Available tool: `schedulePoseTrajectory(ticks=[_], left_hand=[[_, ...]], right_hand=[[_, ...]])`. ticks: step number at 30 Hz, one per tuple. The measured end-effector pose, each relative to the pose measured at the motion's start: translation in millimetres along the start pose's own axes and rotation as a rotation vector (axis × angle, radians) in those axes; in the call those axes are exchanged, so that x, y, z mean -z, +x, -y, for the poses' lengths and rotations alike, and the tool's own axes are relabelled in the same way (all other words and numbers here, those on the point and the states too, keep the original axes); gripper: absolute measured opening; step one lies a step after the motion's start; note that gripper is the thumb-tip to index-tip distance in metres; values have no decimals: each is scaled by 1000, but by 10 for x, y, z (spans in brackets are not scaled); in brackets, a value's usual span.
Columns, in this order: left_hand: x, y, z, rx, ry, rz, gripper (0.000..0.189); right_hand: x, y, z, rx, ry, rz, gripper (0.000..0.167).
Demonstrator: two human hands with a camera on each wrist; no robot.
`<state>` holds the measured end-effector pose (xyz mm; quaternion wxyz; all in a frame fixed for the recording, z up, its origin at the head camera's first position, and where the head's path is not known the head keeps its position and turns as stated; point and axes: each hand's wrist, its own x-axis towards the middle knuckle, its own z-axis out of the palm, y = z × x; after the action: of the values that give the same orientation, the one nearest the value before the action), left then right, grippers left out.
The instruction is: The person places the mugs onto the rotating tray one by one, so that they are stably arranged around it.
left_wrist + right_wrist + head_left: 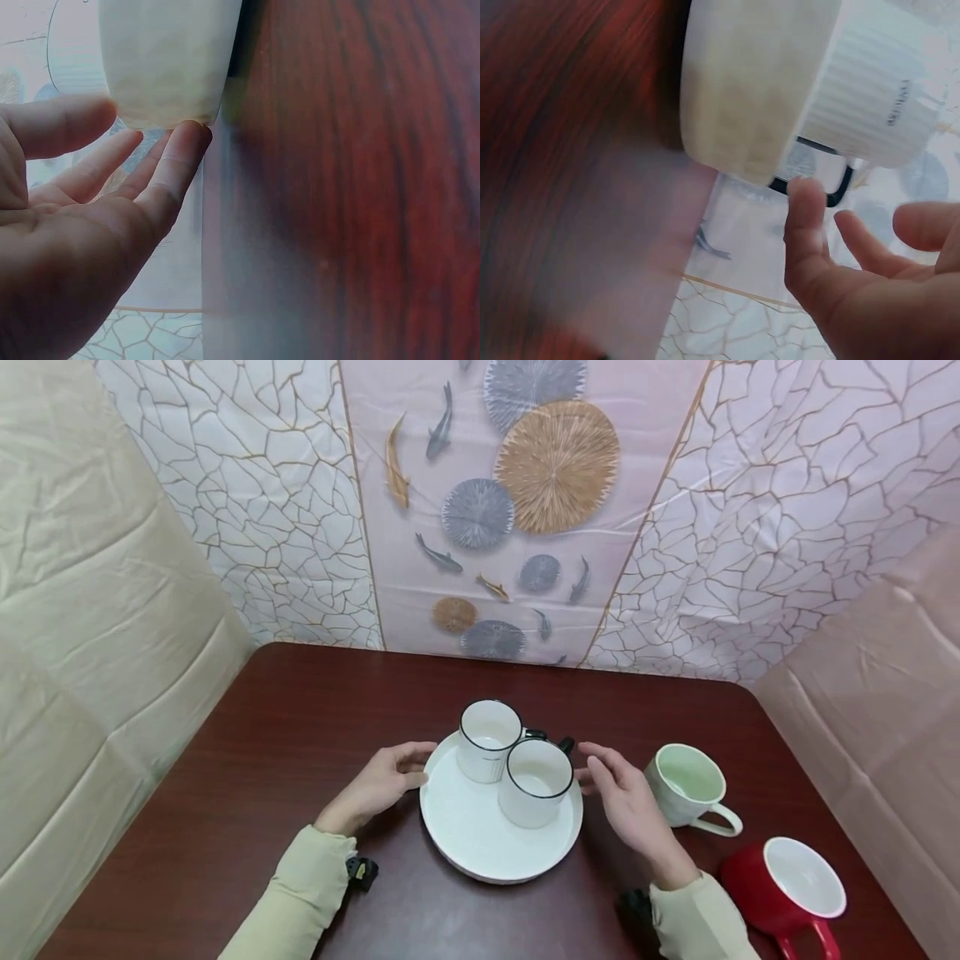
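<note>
"The left grip (378, 785) looks relaxed, its fingertips (196, 135) at the faceted wall of the round, shallow white tray (461, 822). Is it clasping it?"

"Not that I can see: fingers spread, thumb near the rim, nothing pinched. The right grip (626, 802) is just as loose on the opposite side, beside a black mug handle (567, 745). Whether it touches the tray, I can't tell."

"And the tray's place?"

"Between the hands, apparently resting on the dark red-brown, wood-grained surface (337, 710). A white mug with a black rim (476, 762) stands upright toward its far side; a second white, black-rimmed mug (528, 808) stands nearer and to the right."

"Any others?"

"A pale green mug (667, 795) and a glossy red mug with a white inside (746, 881), both off the tray, to the right."

"Which step is this, then?"

"Handling the tray from both sides, I'd judge; taking hold or letting go, this instant doesn't settle."

"What would the next move call for?"

"If lifting, an even hold on both sides and a level tray, so neither mug slides."
</note>
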<state>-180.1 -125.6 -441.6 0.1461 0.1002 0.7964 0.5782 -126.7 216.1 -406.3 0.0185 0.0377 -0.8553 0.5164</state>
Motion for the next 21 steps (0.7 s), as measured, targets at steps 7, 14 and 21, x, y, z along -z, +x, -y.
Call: schedulePoseTrajectory(ticks=[7,14,21], left_hand=[[23,-20,-2,9,-11,43,60],[52,-31,4,-49,50,103,69],[28,-31,-28,-38,0,68,55]], right_hand=[[97,-294,70,128,30,-46,30],[193,-545,103,195,131,-138,27],[380,-712,86,221,170,-229,26]])
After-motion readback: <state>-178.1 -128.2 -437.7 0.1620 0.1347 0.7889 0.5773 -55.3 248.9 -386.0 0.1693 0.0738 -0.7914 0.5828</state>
